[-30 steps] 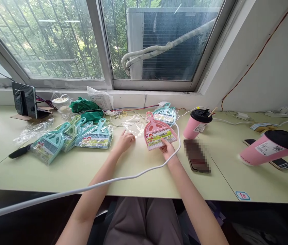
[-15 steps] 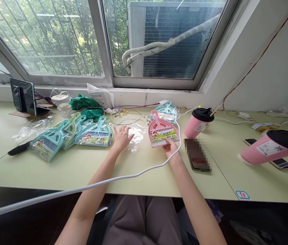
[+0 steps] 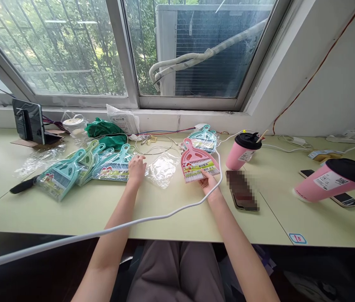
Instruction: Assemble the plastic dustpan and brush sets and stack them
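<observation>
My right hand (image 3: 209,183) grips the lower edge of a pink mini dustpan-and-brush set (image 3: 196,154) with a printed label, thumb on the front and the other fingers behind. My left hand (image 3: 137,170) is at the right edge of a plastic-wrapped light-blue dustpan set (image 3: 114,171), fingers slightly bent and apart; whether they touch the wrapper I cannot make out. Just right of it lies a crumpled clear plastic bag (image 3: 164,169). More wrapped dustpan sets (image 3: 61,174), blue and green, overlap to the left. Another blue set (image 3: 204,138) lies behind the pink one.
A white cable (image 3: 165,217) crosses in front of both forearms. To the right are a pink cup (image 3: 243,152), a phone (image 3: 243,191) and a tilted pink cup (image 3: 333,182). A black-handled tool (image 3: 23,184), a tablet on a stand (image 3: 28,121) and green plastic (image 3: 105,130) are left.
My left hand has moved left from beside the clear bag to the edge of the blue sets, uncovering more of the bag. My right hand still holds the pink set.
</observation>
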Tool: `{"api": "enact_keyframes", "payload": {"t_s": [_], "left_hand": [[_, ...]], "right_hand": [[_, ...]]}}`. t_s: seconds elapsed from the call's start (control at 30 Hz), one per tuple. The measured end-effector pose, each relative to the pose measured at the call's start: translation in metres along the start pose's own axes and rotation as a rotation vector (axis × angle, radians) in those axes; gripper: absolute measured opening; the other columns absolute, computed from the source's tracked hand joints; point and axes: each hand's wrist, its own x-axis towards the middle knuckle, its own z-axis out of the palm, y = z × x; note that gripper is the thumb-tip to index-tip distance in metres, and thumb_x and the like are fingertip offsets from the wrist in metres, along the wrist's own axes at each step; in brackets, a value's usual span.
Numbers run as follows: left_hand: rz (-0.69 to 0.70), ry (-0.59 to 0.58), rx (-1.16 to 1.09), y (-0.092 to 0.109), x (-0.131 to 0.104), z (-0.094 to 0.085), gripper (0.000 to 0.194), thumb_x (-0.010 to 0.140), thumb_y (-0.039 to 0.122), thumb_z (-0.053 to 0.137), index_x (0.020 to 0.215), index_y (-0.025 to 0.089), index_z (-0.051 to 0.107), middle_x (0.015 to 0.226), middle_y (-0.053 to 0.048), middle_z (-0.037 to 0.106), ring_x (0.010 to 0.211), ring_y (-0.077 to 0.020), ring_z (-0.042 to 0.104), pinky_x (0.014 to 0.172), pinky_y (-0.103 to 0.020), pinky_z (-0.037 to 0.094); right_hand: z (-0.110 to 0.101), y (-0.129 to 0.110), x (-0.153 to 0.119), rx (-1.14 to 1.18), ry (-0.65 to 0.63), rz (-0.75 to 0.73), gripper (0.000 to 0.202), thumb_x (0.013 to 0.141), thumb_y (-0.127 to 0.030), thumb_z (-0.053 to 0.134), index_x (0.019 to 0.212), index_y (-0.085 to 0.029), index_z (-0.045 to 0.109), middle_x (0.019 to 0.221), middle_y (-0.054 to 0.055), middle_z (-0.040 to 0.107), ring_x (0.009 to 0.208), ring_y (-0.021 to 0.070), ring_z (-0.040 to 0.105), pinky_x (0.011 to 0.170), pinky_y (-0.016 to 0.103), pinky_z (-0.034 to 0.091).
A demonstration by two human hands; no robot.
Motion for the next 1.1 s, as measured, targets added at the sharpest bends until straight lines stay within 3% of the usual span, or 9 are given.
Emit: {"api": "enact_keyframes", "payload": {"t_s": [0.13,0.23,0.33,0.43,0.53,0.67,0.83,0.97,1.1], "left_hand": [[-0.059,0.004,0.053,0.003,0.0,0.002,0.017,0.083,0.016,0.055,0.092,0.016,0.069,0.112,-0.016,0.063,0.113,-0.0327,0.055,0.093,-0.041,0.045],[-0.131,0.093,-0.108,0.003,0.003,-0.001,0.013,0.085,0.021,0.056,0.082,0.018,0.069,0.1,-0.011,0.068,0.098,-0.0264,0.062,0.084,-0.035,0.048],[-0.179,0.429,-0.338,0.003,0.006,-0.012,0.019,0.091,0.029,0.053,0.092,0.018,0.067,0.093,-0.006,0.07,0.08,-0.0193,0.064,0.075,-0.031,0.049],[-0.166,0.814,-0.432,0.01,0.004,-0.026,0.025,0.095,0.034,0.047,0.099,0.017,0.064,0.096,-0.006,0.07,0.082,-0.0174,0.062,0.07,-0.028,0.048],[-0.085,0.97,-0.441,0.02,-0.001,-0.035,0.025,0.095,0.037,0.049,0.096,0.017,0.063,0.093,-0.006,0.068,0.087,-0.0175,0.06,0.072,-0.028,0.048],[0.039,0.9,-0.435,0.03,-0.007,-0.03,0.023,0.095,0.037,0.05,0.093,0.019,0.063,0.094,-0.006,0.067,0.089,-0.0168,0.061,0.075,-0.028,0.049],[0.113,0.772,-0.459,0.035,-0.009,-0.013,0.024,0.095,0.038,0.051,0.093,0.019,0.065,0.093,-0.005,0.069,0.088,-0.0164,0.062,0.08,-0.029,0.05],[0.066,0.699,-0.565,0.041,-0.012,-0.013,0.023,0.093,0.04,0.054,0.091,0.02,0.064,0.09,-0.004,0.069,0.084,-0.0158,0.065,0.079,-0.029,0.052],[-0.084,0.719,-0.931,0.041,-0.005,-0.02,0.018,0.091,0.037,0.055,0.097,0.02,0.056,0.093,-0.005,0.067,0.084,-0.0152,0.067,0.074,-0.029,0.055]], "right_hand": [[-0.002,0.001,0.0,0.028,-0.01,0.019,0.02,0.075,-0.01,0.068,0.092,-0.02,0.067,0.087,-0.003,0.076,0.077,0.0107,0.072,0.058,0.014,0.058],[-0.001,-0.001,0.0,0.057,-0.001,0.033,0.02,0.076,-0.008,0.066,0.091,-0.021,0.067,0.085,-0.003,0.076,0.075,0.0103,0.072,0.058,0.014,0.058],[0.001,-0.002,-0.001,0.068,0.015,0.04,0.019,0.077,-0.007,0.066,0.09,-0.021,0.067,0.084,-0.003,0.076,0.073,0.0107,0.072,0.057,0.015,0.058],[0.002,-0.001,-0.001,0.077,0.01,0.043,0.019,0.076,-0.006,0.066,0.089,-0.02,0.067,0.082,-0.002,0.076,0.071,0.0112,0.072,0.056,0.015,0.058],[0.002,0.0,-0.001,0.071,-0.004,0.036,0.02,0.074,-0.007,0.067,0.089,-0.02,0.067,0.082,-0.002,0.076,0.072,0.0124,0.072,0.056,0.016,0.059],[0.003,-0.002,-0.002,0.024,-0.042,0.059,0.021,0.073,-0.008,0.069,0.09,-0.019,0.067,0.084,0.0,0.076,0.075,0.014,0.073,0.058,0.018,0.059],[0.007,-0.011,-0.008,-0.088,-0.199,0.099,0.026,0.07,-0.009,0.072,0.094,-0.018,0.068,0.089,0.002,0.076,0.081,0.017,0.073,0.065,0.023,0.06],[0.01,-0.014,-0.014,-0.165,-0.318,0.141,0.03,0.066,-0.01,0.075,0.094,-0.016,0.068,0.089,0.005,0.077,0.082,0.0206,0.073,0.07,0.028,0.061],[0.011,-0.014,-0.016,-0.124,-0.328,0.101,0.028,0.067,-0.011,0.075,0.093,-0.016,0.067,0.09,0.004,0.077,0.083,0.0193,0.073,0.068,0.025,0.06]]}}
